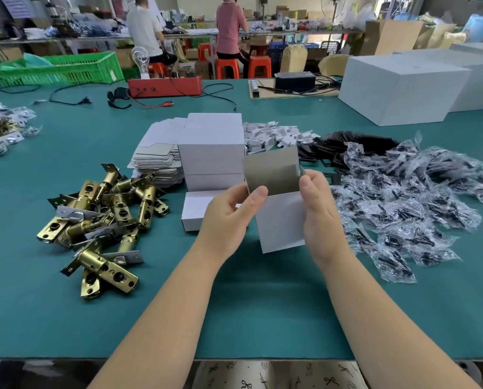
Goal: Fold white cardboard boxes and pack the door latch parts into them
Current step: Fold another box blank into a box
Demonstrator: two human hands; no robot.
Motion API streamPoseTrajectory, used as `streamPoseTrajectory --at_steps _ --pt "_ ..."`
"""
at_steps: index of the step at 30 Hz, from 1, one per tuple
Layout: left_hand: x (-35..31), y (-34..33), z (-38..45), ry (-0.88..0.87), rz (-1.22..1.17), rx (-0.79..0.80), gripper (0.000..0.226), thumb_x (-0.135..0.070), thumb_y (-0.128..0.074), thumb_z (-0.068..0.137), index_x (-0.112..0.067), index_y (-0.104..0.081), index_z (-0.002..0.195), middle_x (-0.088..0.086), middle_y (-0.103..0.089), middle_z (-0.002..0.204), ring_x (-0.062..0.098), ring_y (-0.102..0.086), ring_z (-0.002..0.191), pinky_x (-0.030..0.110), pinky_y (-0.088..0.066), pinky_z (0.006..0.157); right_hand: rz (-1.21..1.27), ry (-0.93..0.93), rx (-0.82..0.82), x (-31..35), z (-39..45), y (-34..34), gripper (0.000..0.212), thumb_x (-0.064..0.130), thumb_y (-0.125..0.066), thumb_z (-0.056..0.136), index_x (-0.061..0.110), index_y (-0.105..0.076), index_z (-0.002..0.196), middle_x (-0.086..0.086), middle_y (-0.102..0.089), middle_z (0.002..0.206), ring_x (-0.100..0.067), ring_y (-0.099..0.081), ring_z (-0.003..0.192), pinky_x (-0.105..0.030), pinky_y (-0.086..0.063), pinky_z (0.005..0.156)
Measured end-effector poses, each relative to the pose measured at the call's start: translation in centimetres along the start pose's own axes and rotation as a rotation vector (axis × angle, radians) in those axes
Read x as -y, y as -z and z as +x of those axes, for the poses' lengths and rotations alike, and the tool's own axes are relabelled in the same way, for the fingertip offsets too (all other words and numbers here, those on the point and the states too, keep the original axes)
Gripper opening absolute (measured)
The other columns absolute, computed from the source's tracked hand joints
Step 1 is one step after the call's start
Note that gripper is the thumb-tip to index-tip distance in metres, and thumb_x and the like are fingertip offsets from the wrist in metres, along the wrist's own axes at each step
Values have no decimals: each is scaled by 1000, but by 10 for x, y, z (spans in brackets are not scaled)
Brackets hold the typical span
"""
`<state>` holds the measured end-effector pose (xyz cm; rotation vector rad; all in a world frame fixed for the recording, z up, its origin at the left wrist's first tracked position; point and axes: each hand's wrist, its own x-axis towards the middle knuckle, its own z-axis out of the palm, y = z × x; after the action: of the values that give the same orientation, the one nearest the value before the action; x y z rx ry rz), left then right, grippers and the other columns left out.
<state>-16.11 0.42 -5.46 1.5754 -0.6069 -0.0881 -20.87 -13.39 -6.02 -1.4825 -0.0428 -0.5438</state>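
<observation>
Over the green surface (66, 318), both hands hold a white box (281, 220): left grip (230, 217) pinches its open flap, right grip (323, 217) clasps its side; brass latches (102, 220) lie left.

Looked like a packing workshop. Green-covered bench (38, 318) heaped with brass latches (105, 220), flat white cartons (161, 161) and bagged parts (403, 197). Behind sat workers (145, 29) on red stools (226, 67) amid crates (66, 67) and cardboard boxes (389, 36).
</observation>
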Motion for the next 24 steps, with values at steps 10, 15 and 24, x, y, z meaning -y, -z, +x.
streamPoseTrajectory --at_steps 10,15,24 --pt "-4 -2 -4 -88 -38 -118 55 -47 -40 85 7 -47 78 21 -42 72 31 -38 72 36 -31 71 -210 241 -182 0 -6 -9 21 41 -40 88 33 -54 103 19 -61 82 -2 -54 73 -24 -45 67" --pt "-9 -3 -2 46 -142 -251 32 -27 -40 77 -6 -27 57 16 -21 61 26 -20 62 35 -18 56 -106 275 -217 3 -7 -6 47 6 -37 83 42 -48 110 12 -64 93 -12 -58 74 -43 -54 68" --pt "-7 7 5 144 -655 -123 40 -8 -36 99 -31 -54 127 -1 -64 69 16 -59 74 28 -48 71 -341 245 -122 4 -6 -8 18 24 -46 83 19 -59 73 7 -56 84 -3 -52 80 -22 -40 70"
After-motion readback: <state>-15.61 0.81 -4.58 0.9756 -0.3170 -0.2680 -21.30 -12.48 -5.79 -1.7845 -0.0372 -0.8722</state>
